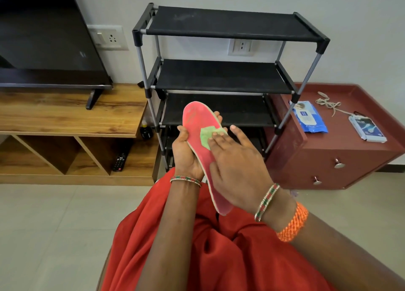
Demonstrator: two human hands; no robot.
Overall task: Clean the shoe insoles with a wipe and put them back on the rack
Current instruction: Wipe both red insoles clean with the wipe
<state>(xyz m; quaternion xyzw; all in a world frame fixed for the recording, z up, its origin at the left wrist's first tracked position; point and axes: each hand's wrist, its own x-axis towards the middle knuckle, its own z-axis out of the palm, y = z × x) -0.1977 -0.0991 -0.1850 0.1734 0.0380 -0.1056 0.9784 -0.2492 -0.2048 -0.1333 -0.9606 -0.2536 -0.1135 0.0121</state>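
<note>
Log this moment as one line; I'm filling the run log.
step: wiping | left hand: holds pink insole | right hand: presses green wipe on insole | rack: no insoles visible

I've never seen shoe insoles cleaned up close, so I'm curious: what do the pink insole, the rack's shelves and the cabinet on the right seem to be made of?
The insole looks like soft foam with a matte pink fabric face; a pale edge shows along its side. The rack's shelves look like black fabric stretched between grey metal-looking tubes. The cabinet is probably painted wood or laminate: smooth reddish-brown, with shiny metal-looking knobs.
</note>
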